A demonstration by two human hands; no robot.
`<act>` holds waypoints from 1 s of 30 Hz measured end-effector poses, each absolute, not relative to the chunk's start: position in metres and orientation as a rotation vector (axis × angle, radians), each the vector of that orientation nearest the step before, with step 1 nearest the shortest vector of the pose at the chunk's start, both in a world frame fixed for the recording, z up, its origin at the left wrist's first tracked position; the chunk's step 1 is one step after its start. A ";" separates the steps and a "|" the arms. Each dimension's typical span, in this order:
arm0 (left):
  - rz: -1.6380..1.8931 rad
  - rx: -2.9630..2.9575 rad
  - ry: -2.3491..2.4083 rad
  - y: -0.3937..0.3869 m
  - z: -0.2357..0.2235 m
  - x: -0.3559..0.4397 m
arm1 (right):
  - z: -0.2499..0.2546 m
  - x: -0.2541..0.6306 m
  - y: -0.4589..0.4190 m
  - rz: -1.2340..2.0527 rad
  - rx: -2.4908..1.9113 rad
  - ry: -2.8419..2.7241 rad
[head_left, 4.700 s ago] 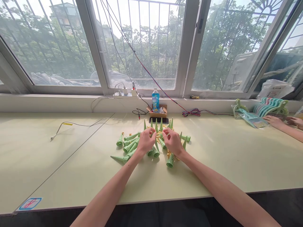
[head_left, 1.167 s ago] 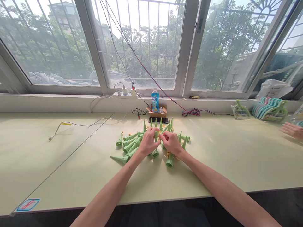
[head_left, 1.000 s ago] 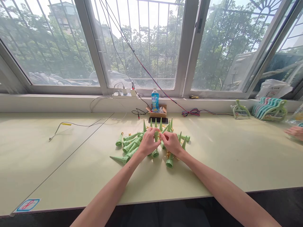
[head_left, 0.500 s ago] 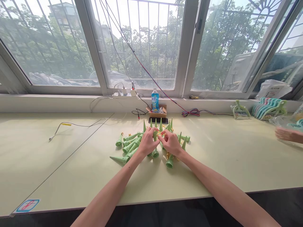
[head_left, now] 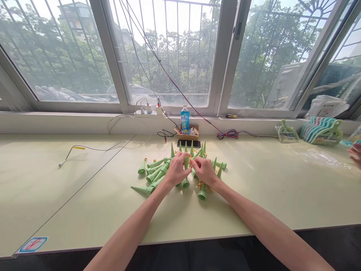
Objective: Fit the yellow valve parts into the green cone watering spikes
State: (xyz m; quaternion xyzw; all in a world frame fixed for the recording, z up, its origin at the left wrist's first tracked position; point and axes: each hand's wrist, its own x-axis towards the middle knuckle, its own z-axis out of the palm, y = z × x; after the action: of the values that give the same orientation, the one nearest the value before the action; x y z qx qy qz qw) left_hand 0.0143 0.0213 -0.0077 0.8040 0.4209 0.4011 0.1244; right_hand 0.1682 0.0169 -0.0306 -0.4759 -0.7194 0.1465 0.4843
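Note:
My left hand and my right hand meet fingertip to fingertip over a heap of green plastic plant watering spikes. Between the fingertips shows a small yellow plastic piece, partly hidden; both hands are closed on it in a pinch. Just under the fingers lies a green spike with its open threaded end toward me. Beyond my hands several spikes stand point up. More yellow pieces are scattered among the spikes, some covered by my right hand.
Behind the heap are a black phone and a small cardboard box with a blue bottle. A coiled cable lies to the right. Packaged dustpan-like items, clear plastic film and another person's hand are at far right.
My hands stay over the heap, fingertips shifting slightly around the yellow piece. At far right the other person's hand has drawn back, leaving clear film on the table.

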 end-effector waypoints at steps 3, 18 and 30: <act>1.157 2.352 1.222 0.021 -0.008 0.014 | -0.031 0.168 0.017 0.330 -1.151 -1.753; 1.191 2.308 1.286 0.021 -0.008 0.014 | -0.027 0.168 0.012 0.389 -1.149 -1.758; 1.150 2.346 1.225 0.021 -0.008 0.013 | -0.030 0.168 0.016 0.353 -1.137 -1.753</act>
State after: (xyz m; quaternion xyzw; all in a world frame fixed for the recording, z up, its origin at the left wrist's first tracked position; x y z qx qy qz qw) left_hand 0.0134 0.0209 -0.0080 0.8063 0.4210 0.3954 0.1277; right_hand 0.1680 0.0162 -0.0295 -0.4679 -0.7216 0.1455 0.4891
